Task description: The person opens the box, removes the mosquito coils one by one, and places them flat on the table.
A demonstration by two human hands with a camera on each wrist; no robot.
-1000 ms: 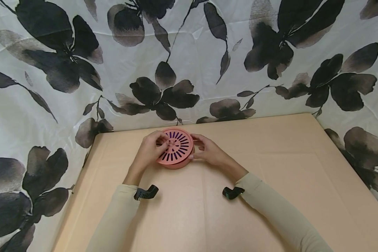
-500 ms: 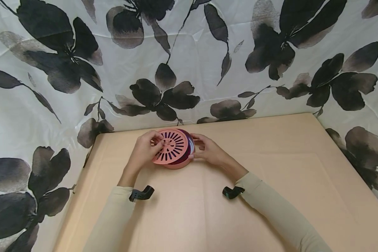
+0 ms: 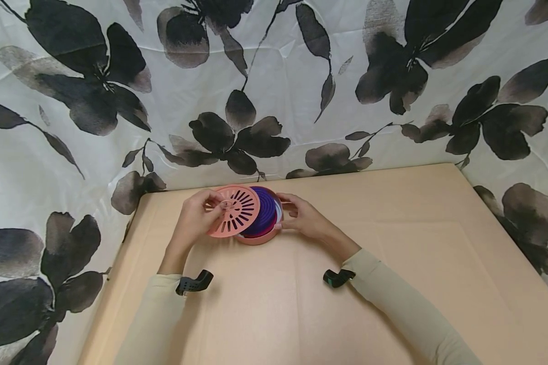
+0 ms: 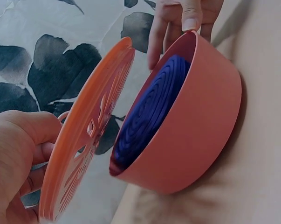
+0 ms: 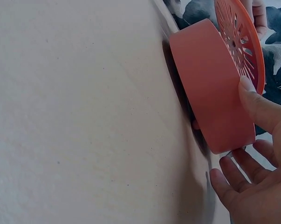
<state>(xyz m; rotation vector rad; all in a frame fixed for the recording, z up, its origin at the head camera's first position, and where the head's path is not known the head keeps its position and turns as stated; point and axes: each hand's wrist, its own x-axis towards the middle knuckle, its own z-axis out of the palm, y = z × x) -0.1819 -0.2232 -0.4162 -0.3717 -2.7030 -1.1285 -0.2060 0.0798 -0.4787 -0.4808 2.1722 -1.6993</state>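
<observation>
My left hand (image 3: 193, 217) pinches the small handle at the middle of a slotted coral lid (image 3: 243, 215), which is tilted and held to the left over the edge of a round coral mosquito coil holder (image 3: 257, 241). In the left wrist view the lid stands apart from the holder's rim. Inside the holder lies a blue spiral coil (image 4: 152, 109), its left part covered by the lid in the head view. My right hand (image 3: 305, 219) steadies the holder's right side, thumb (image 5: 252, 95) at the rim and fingers under the side wall.
The holder stands near the back edge of a tan table (image 3: 347, 304). A white cloth with dark flowers (image 3: 274, 76) hangs behind it. Dark bands (image 3: 195, 284) with camera mounts are on both wrists.
My left hand has drawn the lid leftward off the holder, uncovering the blue coil. My right hand has stayed in place on the holder.
</observation>
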